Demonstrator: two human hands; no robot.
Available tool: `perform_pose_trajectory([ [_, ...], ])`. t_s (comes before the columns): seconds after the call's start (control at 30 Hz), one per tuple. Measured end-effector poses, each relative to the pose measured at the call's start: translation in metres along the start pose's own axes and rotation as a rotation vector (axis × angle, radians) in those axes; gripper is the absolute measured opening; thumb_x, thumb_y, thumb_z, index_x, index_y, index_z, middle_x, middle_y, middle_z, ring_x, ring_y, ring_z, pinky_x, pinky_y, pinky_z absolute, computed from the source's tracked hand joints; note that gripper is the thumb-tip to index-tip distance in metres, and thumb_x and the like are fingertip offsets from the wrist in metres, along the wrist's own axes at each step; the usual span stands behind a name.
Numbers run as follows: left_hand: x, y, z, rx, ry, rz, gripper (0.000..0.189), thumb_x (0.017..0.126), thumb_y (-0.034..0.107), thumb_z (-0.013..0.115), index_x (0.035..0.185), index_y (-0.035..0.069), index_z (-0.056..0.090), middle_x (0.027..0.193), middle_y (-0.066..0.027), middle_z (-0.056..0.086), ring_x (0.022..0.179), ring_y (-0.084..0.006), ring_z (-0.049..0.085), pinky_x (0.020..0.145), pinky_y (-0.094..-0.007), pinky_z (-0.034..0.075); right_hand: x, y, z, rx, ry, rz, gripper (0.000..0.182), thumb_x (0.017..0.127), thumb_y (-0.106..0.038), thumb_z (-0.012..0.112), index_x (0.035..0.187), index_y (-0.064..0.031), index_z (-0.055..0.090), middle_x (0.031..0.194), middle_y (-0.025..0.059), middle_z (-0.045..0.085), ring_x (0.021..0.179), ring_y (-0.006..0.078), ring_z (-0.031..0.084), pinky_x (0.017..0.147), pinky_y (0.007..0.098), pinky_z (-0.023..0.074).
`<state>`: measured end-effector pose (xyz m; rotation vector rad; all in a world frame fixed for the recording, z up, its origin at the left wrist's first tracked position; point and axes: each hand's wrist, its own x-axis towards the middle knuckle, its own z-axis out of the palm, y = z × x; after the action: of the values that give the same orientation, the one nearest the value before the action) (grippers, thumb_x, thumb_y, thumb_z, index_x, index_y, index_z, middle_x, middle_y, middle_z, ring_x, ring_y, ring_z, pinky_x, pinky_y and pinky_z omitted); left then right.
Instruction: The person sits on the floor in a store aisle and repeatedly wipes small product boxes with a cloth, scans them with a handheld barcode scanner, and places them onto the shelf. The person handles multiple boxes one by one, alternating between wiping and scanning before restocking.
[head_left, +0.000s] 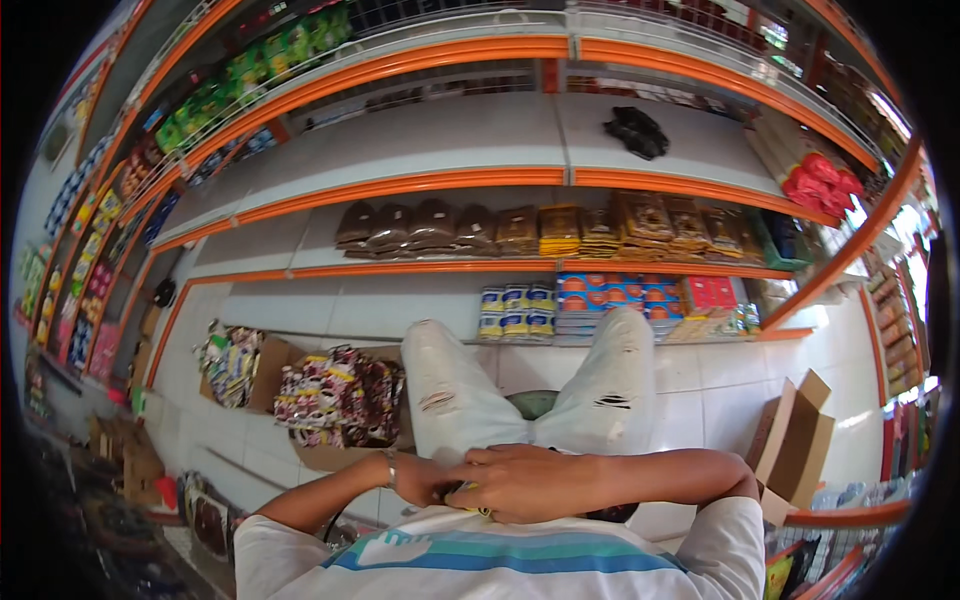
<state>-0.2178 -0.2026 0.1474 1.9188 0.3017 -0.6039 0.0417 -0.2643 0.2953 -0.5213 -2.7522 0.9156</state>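
My left hand (422, 478), with a metal-banded watch (391, 470) at its wrist, is held close to my belly. My right hand (525, 481) lies across it, fingers overlapping the left ones. Between them shows a small yellow-and-black item (471, 495), mostly hidden by my fingers; its kind is unclear. Left of my knees, an open cardboard box (330, 455) is heaped with dark red-and-white sachets (330, 394). Beyond it, another carton (274, 367) holds strips of green-and-silver sachets (231, 367).
Orange-edged shelves (420, 180) span the front. They carry brown packets (431, 225), blue boxes (600, 296), yellow-and-blue pouches (517, 309) and a black plastic bag (636, 133). An open, tilted carton (795, 435) stands on the tiled floor to the right. An orange post (847, 244) slants nearby.
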Motion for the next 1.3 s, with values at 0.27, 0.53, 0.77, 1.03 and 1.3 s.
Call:
perform_pose_trajectory([
  [0.27, -0.017, 0.064, -0.004, 0.212, -0.07, -0.351, 0.04, 0.091, 0.041, 0.053, 0.091, 0.006, 0.071, 0.082, -0.0204, 0.069, 0.079, -0.0385, 0.067, 0.071, -0.0479, 0.052, -0.012, -0.012, 0.004, -0.186, -0.082, 0.138, 0.026, 0.086, -0.01, 0.055, 0.11, -0.0003, 0.059, 0.076, 0.0174, 0.067, 0.065, 0.0328, 0.069, 0.058, 0.0438, 0.0545],
  [0.53, -0.025, 0.073, 0.006, 0.266, 0.109, -0.401, 0.047, 0.094, 0.04, 0.048, 0.081, 0.001, 0.07, 0.074, -0.0221, 0.067, 0.072, -0.0409, 0.066, 0.066, -0.0509, 0.052, -0.026, -0.007, 0.021, -0.432, -0.051, 0.044, 0.038, 0.085, -0.011, 0.057, 0.122, 0.0, 0.06, 0.075, 0.0119, 0.065, 0.057, 0.0221, 0.067, 0.051, 0.0341, 0.0521],
  [0.77, -0.036, 0.063, 0.003, 0.046, 0.089, -0.18, 0.042, 0.095, 0.035, 0.05, 0.078, 0.001, 0.068, 0.066, -0.0162, 0.065, 0.065, -0.0299, 0.066, 0.062, -0.0421, 0.051, 0.001, 0.003, 0.026, -0.48, -0.254, 0.054, 0.04, 0.086, -0.014, 0.057, 0.123, -0.0004, 0.059, 0.076, 0.0132, 0.065, 0.059, 0.0206, 0.067, 0.05, 0.0319, 0.0514],
  [1.03, -0.079, -0.101, -0.05, -0.18, 0.7, -0.268, 0.028, 0.093, 0.027, 0.054, 0.091, 0.003, 0.068, 0.077, -0.0129, 0.066, 0.073, -0.0202, 0.066, 0.069, -0.0371, 0.05, 0.031, 0.06, -0.065, 0.48, -0.388, 0.354, 0.071, 0.088, -0.011, 0.069, 0.151, -0.0069, 0.035, 0.124, 0.0199, 0.063, 0.1, 0.0301, 0.068, 0.085, 0.0366, 0.0543],
  [1.3, -0.239, -0.476, -0.038, -0.064, 1.328, -1.372, 0.034, 0.083, 0.031, 0.061, 0.095, 0.0, 0.071, 0.111, -0.02, 0.068, 0.103, -0.0426, 0.063, 0.089, -0.0496, 0.05, -0.219, 0.199, 0.077, 0.312, 1.052, 1.212, 0.051, 0.096, -0.01, 0.057, 0.143, 0.0004, 0.041, 0.118, 0.0202, 0.063, 0.106, 0.0299, 0.064, 0.085, 0.0375, 0.0564],
])
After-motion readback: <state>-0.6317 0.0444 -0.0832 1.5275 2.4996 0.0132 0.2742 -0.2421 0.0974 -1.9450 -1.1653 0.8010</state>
